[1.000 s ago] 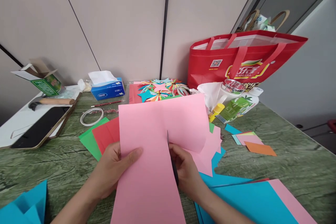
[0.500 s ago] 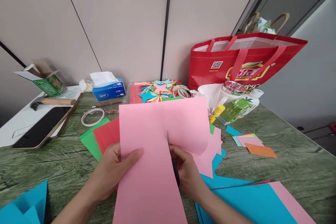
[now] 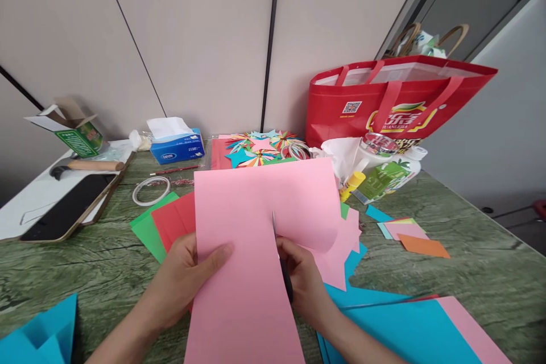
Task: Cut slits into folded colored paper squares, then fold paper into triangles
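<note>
A large sheet of pink paper (image 3: 243, 273) is held up in front of me, cut partway along its length from the near edge. My left hand (image 3: 187, 273) pinches its left edge, thumb on top and fingers behind. My right hand (image 3: 301, 276) is closed on a pair of scissors (image 3: 285, 278) with black handles; a blade shows in the cut. To the right of the cut, the paper curls up and over my right hand. Pink and blue scraps (image 3: 336, 264) lie under it, beside a stack of blue sheets (image 3: 396, 324).
Green (image 3: 149, 224) and red papers (image 3: 170, 219) lie left of the sheet. Farther back are a tape roll (image 3: 151, 191), a tissue box (image 3: 177, 148), paper stars (image 3: 261, 145), a glue stick (image 3: 352, 185) and a red bag (image 3: 341, 105). A phone (image 3: 70, 205) and hammer (image 3: 91, 165) sit left.
Almost nothing differs. The view has shifted very slightly, and the scissors stay in the cut with both hands in nearly the same places.
</note>
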`<state>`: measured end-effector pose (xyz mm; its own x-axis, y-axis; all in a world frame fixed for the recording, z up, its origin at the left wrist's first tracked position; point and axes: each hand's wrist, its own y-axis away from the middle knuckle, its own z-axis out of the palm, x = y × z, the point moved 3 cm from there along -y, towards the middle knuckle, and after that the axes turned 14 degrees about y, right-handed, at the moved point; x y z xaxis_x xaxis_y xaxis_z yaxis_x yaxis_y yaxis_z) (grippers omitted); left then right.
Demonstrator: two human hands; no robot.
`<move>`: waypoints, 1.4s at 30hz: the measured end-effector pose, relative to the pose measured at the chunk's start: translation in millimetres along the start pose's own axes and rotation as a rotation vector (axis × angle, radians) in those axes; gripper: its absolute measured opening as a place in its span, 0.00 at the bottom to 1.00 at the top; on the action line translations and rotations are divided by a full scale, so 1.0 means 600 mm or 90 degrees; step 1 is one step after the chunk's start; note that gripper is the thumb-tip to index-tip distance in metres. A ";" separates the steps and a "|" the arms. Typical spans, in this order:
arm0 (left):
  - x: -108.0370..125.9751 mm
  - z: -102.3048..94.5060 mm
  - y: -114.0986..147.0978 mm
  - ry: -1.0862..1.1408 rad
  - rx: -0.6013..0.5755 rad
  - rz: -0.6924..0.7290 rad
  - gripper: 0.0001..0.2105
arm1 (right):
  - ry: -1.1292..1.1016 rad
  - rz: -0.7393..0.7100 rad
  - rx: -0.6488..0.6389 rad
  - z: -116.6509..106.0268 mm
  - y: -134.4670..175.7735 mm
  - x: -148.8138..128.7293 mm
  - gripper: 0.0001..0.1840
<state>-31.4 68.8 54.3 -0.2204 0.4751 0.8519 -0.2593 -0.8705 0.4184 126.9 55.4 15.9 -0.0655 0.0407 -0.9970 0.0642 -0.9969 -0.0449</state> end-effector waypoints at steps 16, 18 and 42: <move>-0.001 0.002 0.001 0.014 0.025 0.006 0.11 | -0.002 0.031 -0.009 -0.002 0.000 0.012 0.11; -0.001 0.003 0.001 0.008 0.014 0.000 0.11 | 0.012 0.033 -0.003 -0.003 0.000 0.011 0.10; 0.002 0.004 0.005 -0.017 0.014 0.016 0.12 | 0.043 -0.022 -0.014 -0.010 -0.005 0.006 0.14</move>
<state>-30.4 66.2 57.1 -0.2014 0.4503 0.8699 -0.2338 -0.8845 0.4038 132.4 58.9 11.9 -0.0013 0.0796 -0.9968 0.0850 -0.9932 -0.0794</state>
